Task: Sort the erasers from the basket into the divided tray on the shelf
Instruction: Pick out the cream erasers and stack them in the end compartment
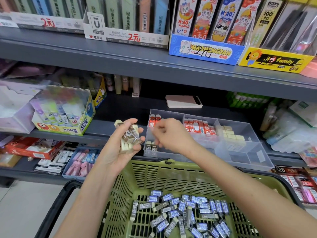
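Logging the sort as midway, I note my left hand [118, 148] gripping a clutch of brown-sleeved erasers [132, 134] at frame centre, my right hand [169, 134] blurred over the partly filled divided tray [253, 152], grasp untellable, and many blue-sleeved erasers [185, 213] left in the basket [154, 170] at lower frame.

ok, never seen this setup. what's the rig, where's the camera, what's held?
No machine here: a person's two bare hands, filmed by one wide-angle camera on their head, looking down. The left hand holds a bunch of brown erasers. The right hand is over the clear tray on the shelf; it is blurred, so whether its grip holds anything I cannot tell. The tray has red erasers and cream erasers. Below is the green basket with blue erasers. A phone lies behind the tray.
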